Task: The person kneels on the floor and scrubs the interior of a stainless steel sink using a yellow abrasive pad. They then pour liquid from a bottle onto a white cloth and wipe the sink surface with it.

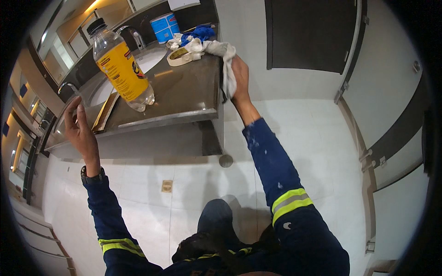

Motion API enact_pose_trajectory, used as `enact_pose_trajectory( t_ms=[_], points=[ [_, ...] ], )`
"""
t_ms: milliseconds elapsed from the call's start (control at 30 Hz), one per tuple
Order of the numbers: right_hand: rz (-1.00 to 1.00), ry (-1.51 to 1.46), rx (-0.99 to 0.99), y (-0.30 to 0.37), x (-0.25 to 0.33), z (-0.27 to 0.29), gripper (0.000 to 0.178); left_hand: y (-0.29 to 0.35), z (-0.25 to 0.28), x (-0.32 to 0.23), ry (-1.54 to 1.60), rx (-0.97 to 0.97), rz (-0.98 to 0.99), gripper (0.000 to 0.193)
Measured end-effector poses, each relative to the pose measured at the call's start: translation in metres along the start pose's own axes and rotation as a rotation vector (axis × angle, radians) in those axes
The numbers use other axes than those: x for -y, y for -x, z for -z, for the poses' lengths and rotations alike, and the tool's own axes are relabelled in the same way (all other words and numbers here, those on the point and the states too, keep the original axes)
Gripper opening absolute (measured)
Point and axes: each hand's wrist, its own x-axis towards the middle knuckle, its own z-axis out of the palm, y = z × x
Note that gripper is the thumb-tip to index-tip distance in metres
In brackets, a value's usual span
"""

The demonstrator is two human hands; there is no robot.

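Observation:
My right hand (240, 78) is closed on a whitish cloth rag (226, 62), pressed along the right end of the dark stone countertop (184, 92). The rag drapes over the corner, and part of it lies on the top. On the left, my left hand (83, 131) is raised near the counter's front edge with its fingers stretched and nothing in them. Between the hands stands a clear plastic bottle (120, 69) with a yellow label and a black cap. A flat, brownish strip (105, 112) lies beside it, close to my left hand.
Behind the rag sit a roll of masking tape (179, 57), a crumpled blue cloth (200, 33) and a blue can (165, 28). A sink (149, 59) with a chrome faucet (132, 36) is set in the counter. A floor drain (167, 186) lies below; stall doors (384, 78) stand at right.

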Motion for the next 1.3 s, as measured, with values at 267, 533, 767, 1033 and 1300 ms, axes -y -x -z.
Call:
enact_pose_trajectory(
  t_ms=[267,533,767,1033,1300],
  points=[
    [-0.050,-0.049,-0.097,-0.083,-0.121,-0.001,0.038,0.010,-0.007,0.015,-0.003,-0.020,-0.030,0.037],
    [-0.170,-0.134,-0.062,-0.099,-0.148,0.021,0.036,0.012,-0.016,0.017,-0.031,0.026,-0.054,0.047],
    [-0.052,0.291,-0.082,0.075,-0.044,-0.009,0.024,0.007,-0.012,0.015,-0.048,0.037,-0.115,0.039],
    [-0.259,0.271,-0.098,0.155,0.095,-0.047,0.035,0.006,-0.013,0.006,-0.017,0.054,-0.084,0.038],
    [-0.082,0.436,-0.137,0.149,0.096,-0.066,0.024,0.005,-0.012,0.008,0.042,0.083,-0.087,0.034]
  ],
)
